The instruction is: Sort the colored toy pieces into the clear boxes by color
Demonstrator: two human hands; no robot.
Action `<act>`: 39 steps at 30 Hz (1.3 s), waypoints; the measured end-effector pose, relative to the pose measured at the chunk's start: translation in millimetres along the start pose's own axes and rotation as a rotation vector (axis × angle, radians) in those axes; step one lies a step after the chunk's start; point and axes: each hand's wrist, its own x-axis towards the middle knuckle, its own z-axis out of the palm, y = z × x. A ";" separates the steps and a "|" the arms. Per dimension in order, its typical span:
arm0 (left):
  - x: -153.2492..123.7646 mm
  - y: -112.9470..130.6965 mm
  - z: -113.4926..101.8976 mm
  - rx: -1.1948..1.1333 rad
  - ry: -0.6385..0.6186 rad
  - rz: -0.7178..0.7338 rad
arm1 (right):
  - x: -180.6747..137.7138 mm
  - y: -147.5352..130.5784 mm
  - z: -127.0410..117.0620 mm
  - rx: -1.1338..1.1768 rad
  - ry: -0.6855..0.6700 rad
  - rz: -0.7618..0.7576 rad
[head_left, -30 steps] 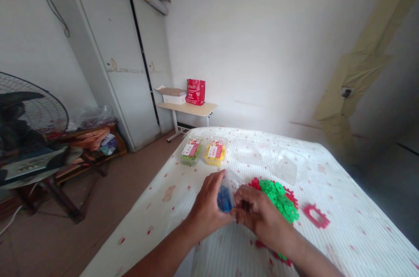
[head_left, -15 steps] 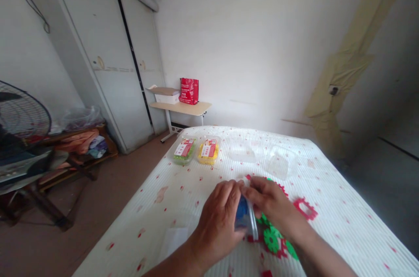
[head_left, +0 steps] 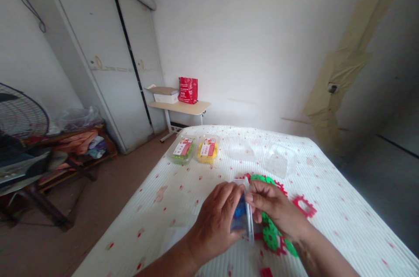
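A clear plastic box with blue pieces inside is tilted up on its side between my hands. My left hand wraps over its left side, fingers along the upper edge and thumb low. At the box's right rim, my right hand pinches the edge with thumb and forefinger. Beneath and beside my right hand lie green gear-shaped pieces and red toothed pieces, some linked in a curved row. Part of the box is hidden by my fingers.
Two labelled clear boxes, one with green pieces and one with yellow pieces, stand at the table's far left. A clear tray and a faint clear lid lie at the back. The patterned tablecloth covers the table.
My right hand has shifted slightly down and its fingers sit more along the box's rim. The box is turned a little, showing its upper edge. My left hand keeps its grip.
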 end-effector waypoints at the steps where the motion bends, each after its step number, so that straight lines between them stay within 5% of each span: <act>1: 0.1 -0.6 -0.5 -0.002 0.000 0.005 | -0.3 -1.1 1.6 0.003 0.013 0.005; 12: -0.5 6.0 0.8 0.069 -0.008 -0.013 | -4.9 -16.9 6.9 -0.367 0.147 0.156; 23: -2.0 4.0 -0.9 0.049 -0.008 0.063 | -12.6 -2.6 13.2 -0.043 0.258 0.043; 39: -18.0 -18.6 -0.8 -0.082 0.064 -0.102 | -5.9 -1.9 3.7 -0.057 0.277 0.020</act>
